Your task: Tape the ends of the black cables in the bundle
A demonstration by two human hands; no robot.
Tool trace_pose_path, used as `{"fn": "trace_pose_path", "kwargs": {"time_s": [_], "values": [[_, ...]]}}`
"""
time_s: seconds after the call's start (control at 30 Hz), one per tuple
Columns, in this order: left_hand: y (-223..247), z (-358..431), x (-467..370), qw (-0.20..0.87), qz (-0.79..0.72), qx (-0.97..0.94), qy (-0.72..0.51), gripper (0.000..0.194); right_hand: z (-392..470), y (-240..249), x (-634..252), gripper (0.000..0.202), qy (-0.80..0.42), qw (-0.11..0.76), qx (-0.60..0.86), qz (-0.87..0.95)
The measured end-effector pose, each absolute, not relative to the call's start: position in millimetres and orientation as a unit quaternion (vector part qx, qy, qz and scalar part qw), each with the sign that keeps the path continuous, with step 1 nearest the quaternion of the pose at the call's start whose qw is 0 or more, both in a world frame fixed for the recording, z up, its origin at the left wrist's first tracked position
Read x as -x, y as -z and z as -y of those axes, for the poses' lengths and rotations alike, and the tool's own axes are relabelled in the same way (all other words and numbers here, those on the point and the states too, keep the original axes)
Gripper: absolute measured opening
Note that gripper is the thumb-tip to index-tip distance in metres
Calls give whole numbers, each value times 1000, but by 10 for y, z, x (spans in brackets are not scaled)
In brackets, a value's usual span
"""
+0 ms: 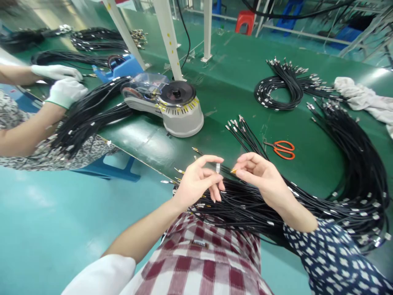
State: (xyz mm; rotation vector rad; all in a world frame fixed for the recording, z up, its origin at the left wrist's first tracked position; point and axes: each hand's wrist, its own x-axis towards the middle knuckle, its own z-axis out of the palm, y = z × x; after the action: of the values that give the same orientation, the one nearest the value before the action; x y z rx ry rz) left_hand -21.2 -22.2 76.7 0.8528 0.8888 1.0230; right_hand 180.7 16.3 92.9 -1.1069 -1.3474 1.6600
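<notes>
A single head-worn camera looks forward and steeply down, from just above the person's chest. The hands sit close, low in the middle of the view. Beyond them the green counter runs away toward the upper right, and the floor fills the lower left.

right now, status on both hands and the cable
Left hand pinching a small white label. Right hand pinching a thin black cable's metal tip. Black cable bundle under both hands. Orange-handled scissors lie apart.
</notes>
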Motion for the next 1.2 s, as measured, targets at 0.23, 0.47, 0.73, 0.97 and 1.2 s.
{"fn": "trace_pose_path", "kwargs": {"time_s": [0.23,0.47,0.73,0.97,1.2], "values": [[-718,244,235,707,-384,-373,-463,35,-172,-850,-1598,25,-698,343,411,475],[-681,273,250,714,-375,-376,-456,32,-157,-870,-1619,11,-589,340,442,585],[-675,296,230,722,-355,-380,-457,30,-130,-883,-1523,10,-513,335,417,672],[-633,320,207,732,-319,-357,-485,26,-89,-842,-1500,17,-611,334,391,602],[-592,339,198,771,-286,-325,-467,29,-51,-842,-1473,16,-680,314,378,543]]}}
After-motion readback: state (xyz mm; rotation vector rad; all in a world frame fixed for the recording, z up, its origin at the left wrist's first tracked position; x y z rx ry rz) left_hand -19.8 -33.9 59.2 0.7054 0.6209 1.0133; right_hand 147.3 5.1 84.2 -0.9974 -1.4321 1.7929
